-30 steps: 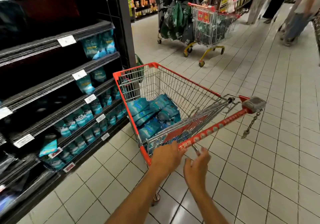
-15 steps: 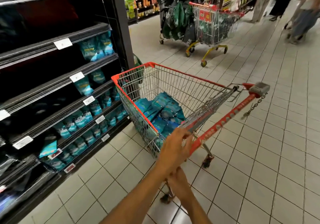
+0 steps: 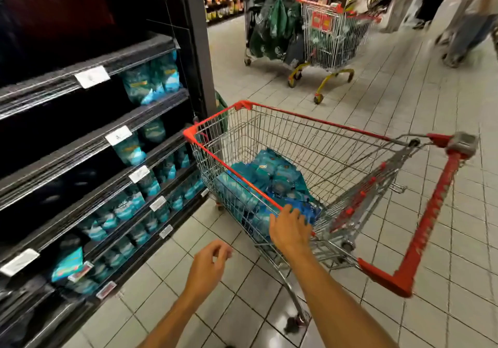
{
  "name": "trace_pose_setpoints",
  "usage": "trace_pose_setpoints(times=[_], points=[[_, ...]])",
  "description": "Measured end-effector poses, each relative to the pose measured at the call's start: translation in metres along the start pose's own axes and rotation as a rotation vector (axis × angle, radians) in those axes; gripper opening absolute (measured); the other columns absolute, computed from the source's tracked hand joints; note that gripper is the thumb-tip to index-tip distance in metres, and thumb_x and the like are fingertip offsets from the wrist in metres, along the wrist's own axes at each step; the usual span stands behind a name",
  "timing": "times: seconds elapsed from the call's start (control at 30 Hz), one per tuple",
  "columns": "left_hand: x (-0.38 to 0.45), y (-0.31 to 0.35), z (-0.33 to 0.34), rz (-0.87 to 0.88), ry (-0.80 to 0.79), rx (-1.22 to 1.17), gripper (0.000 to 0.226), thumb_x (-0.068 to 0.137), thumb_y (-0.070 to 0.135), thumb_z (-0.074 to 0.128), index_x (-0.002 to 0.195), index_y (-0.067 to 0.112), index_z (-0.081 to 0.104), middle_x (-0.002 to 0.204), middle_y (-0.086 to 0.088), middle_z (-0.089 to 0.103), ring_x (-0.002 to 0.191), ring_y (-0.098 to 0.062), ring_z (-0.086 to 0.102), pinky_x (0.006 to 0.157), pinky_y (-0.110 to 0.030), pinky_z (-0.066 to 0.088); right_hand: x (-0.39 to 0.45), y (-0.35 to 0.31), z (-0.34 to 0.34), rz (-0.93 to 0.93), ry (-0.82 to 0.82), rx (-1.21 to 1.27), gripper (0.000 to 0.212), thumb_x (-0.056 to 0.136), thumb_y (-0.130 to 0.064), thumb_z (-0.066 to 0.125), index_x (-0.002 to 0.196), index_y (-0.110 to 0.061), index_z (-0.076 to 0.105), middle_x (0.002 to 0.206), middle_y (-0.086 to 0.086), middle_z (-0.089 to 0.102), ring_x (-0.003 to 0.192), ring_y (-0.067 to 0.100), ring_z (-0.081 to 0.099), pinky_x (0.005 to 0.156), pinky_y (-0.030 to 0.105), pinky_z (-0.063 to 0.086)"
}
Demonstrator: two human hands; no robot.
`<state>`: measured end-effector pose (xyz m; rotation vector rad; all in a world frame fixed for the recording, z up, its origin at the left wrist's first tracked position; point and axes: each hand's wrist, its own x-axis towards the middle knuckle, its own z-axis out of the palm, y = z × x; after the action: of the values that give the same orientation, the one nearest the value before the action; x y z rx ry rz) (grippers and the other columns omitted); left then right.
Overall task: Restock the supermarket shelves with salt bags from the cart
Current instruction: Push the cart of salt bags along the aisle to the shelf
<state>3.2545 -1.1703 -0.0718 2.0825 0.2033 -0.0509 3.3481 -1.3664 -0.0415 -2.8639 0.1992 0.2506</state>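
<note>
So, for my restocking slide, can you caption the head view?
Right hand reaches over the red-rimmed cart toward blue salt bags, left hand free, beside part-stocked shelves.

We can make out only a "3" on one shelf price tag (image 3: 118, 135); print on the other tags, the salt bags (image 3: 272, 178) and hanging signs blurs beyond reading.

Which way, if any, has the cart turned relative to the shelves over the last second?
Yes. The cart has swung round: its handle has gone away from the shelves into the aisle, its front corner staying near them.
</note>
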Motion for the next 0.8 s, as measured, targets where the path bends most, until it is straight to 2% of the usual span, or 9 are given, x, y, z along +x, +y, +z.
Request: trace_pose_setpoints(times=[0.13, 0.2, 0.27, 0.33, 0.43, 0.53, 0.67, 0.7, 0.8], points=[[0.044, -0.007, -0.020, -0.053, -0.061, 0.014, 0.024, 0.101, 0.023, 0.052, 0.084, 0.029, 0.068, 0.084, 0.012, 0.071, 0.083, 0.005, 0.065, 0.068, -0.012, 0.049, 0.034, 0.018, 0.013, 0.062, 0.042, -0.155, 0.060, 0.102, -0.055, 0.028, 0.142, -0.013, 0.044, 0.140, 0.009, 0.053, 0.126, 0.027, 0.052, 0.097, 0.043, 0.050], [0.068, -0.006, -0.021, -0.038, -0.072, 0.031, 0.025, 0.101, 0.024, 0.052, 0.083, 0.029, 0.068, 0.081, 0.010, 0.071, 0.081, 0.003, 0.066, 0.068, -0.016, 0.050, 0.042, 0.035, 0.019, 0.010, 0.067, -0.223, 0.056, 0.103, -0.054, 0.026, 0.141, -0.017, 0.045, 0.138, 0.004, 0.053, 0.123, 0.022, 0.054, 0.090, 0.034, 0.052], [0.091, 0.000, -0.020, -0.021, -0.091, 0.062, 0.026, 0.100, 0.027, 0.051, 0.080, 0.029, 0.067, 0.079, 0.010, 0.070, 0.077, -0.003, 0.065, 0.068, -0.026, 0.054, 0.049, 0.045, 0.018, -0.038, 0.110, -0.239, 0.050, 0.102, -0.055, 0.029, 0.130, -0.021, 0.053, 0.121, -0.002, 0.061, 0.108, 0.017, 0.060, 0.078, 0.031, 0.054], [0.121, 0.004, -0.015, 0.003, -0.118, 0.109, 0.025, 0.100, 0.031, 0.051, 0.079, 0.031, 0.064, 0.078, 0.013, 0.068, 0.077, -0.003, 0.063, 0.069, -0.030, 0.052, 0.056, 0.047, 0.014, -0.033, 0.127, -0.226, 0.039, 0.097, -0.053, 0.048, 0.110, -0.021, 0.065, 0.094, -0.002, 0.069, 0.085, 0.019, 0.067, 0.061, 0.034, 0.054], [0.169, 0.015, -0.007, 0.078, -0.112, 0.149, 0.026, 0.100, 0.030, 0.051, 0.078, 0.037, 0.061, 0.082, 0.018, 0.065, 0.083, 0.006, 0.061, 0.068, -0.011, 0.045, 0.068, 0.052, 0.012, -0.033, 0.196, -0.215, 0.028, 0.076, -0.041, 0.081, 0.083, -0.016, 0.070, 0.062, 0.000, 0.061, 0.054, 0.022, 0.061, 0.038, 0.032, 0.045], [0.223, 0.028, -0.002, 0.133, -0.120, 0.172, 0.024, 0.102, 0.026, 0.050, 0.081, 0.032, 0.061, 0.087, 0.013, 0.061, 0.085, 0.003, 0.058, 0.070, -0.011, 0.041, 0.088, 0.068, 0.014, -0.050, 0.238, -0.277, 0.030, 0.090, -0.047, 0.064, 0.082, -0.018, 0.068, 0.068, 0.001, 0.060, 0.057, 0.023, 0.060, 0.041, 0.035, 0.048], [0.292, 0.039, 0.001, 0.164, -0.036, 0.267, 0.012, 0.098, 0.021, 0.056, 0.090, 0.017, 0.063, 0.087, 0.001, 0.061, 0.082, -0.017, 0.059, 0.076, -0.037, 0.047, 0.123, 0.077, 0.008, -0.015, 0.187, -0.308, 0.043, 0.093, -0.054, 0.041, 0.085, -0.019, 0.066, 0.084, 0.006, 0.062, 0.072, 0.029, 0.059, 0.065, 0.042, 0.047], [0.308, 0.040, 0.002, 0.149, -0.032, 0.317, 0.011, 0.098, 0.021, 0.057, 0.096, 0.013, 0.065, 0.092, -0.004, 0.063, 0.087, -0.023, 0.061, 0.079, -0.039, 0.048, 0.135, 0.070, 0.005, -0.011, 0.150, -0.303, 0.049, 0.092, -0.054, 0.034, 0.085, -0.019, 0.066, 0.085, 0.007, 0.063, 0.074, 0.031, 0.059, 0.068, 0.044, 0.047], [0.352, 0.042, 0.005, 0.006, -0.063, 0.506, 0.040, 0.098, 0.031, 0.056, 0.128, 0.005, 0.059, 0.128, -0.018, 0.055, 0.122, -0.033, 0.053, 0.102, -0.042, 0.042, 0.176, 0.038, 0.000, -0.016, 0.036, -0.230, 0.053, 0.095, -0.055, 0.033, 0.094, -0.018, 0.071, 0.093, 0.008, 0.068, 0.082, 0.031, 0.067, 0.072, 0.041, 0.052]])
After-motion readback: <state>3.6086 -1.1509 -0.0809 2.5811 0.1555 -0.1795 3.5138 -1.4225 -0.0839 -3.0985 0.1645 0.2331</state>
